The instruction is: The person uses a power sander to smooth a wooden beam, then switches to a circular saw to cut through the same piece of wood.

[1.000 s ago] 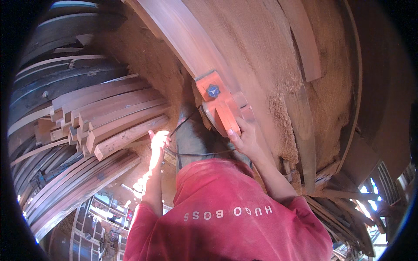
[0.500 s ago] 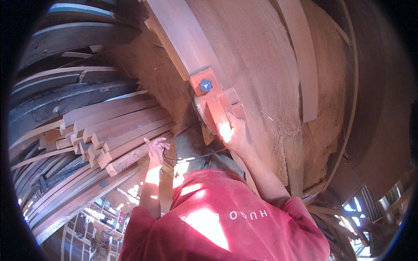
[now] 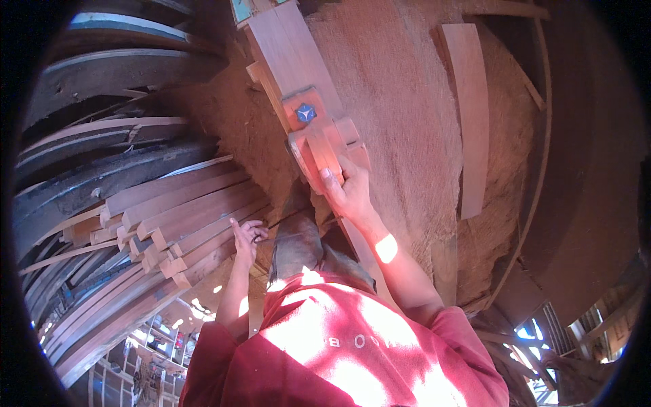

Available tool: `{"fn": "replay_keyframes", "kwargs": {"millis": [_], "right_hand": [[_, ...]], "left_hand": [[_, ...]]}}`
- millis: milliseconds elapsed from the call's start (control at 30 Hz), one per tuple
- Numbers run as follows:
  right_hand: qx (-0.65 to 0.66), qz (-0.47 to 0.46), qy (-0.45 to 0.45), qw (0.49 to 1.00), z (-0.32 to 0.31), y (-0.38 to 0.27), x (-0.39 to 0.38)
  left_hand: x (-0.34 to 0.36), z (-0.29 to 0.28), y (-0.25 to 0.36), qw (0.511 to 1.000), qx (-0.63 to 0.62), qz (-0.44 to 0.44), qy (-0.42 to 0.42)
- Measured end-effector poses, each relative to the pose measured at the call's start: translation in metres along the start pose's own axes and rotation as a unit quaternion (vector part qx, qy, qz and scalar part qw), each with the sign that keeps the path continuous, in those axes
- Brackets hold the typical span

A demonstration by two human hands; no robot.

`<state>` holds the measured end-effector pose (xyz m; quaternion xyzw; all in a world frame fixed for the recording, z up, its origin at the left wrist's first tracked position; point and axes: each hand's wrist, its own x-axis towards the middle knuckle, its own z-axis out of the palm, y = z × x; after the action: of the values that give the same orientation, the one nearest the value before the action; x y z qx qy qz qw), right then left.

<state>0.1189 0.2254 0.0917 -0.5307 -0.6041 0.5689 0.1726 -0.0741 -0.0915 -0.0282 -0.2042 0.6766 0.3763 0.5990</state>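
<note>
Jutting beyond right grip [image 3: 351,192], orange planer [image 3: 319,146]

Stacked wooden beams [image 3: 193,209] lie at left, while a loose board [image 3: 469,122] rests on brown sawdust [image 3: 400,102] at right.

The underside of the orange planer [image 3: 317,130] is hidden against the board [image 3: 290,55].

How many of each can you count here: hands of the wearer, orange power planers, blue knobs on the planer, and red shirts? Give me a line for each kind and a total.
Hands: 2 (left hand, right hand)
Orange power planer: 1
Blue knob: 1
Red shirt: 1
Total: 5, counting the knob separately
</note>
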Motion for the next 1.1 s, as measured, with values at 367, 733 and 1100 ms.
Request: {"fn": "replay_keyframes", "kwargs": {"millis": [367, 733, 1100], "right_hand": [[-0.006, -0.024, 0.032, 0.999, 0.025, -0.048, 0.089], [-0.032, -0.112, 0.049, 0.992, 0.051, -0.084, 0.187], [-0.185, -0.245, 0.029, 0.951, 0.058, -0.124, 0.262]], "left_hand": [[0.003, 0.01, 0.027, 0.999, -0.029, -0.012, -0.038], [0.006, 0.048, 0.049, 0.997, -0.048, -0.012, -0.064], [-0.005, 0.102, 0.087, 0.983, -0.109, 0.032, -0.141]]}}
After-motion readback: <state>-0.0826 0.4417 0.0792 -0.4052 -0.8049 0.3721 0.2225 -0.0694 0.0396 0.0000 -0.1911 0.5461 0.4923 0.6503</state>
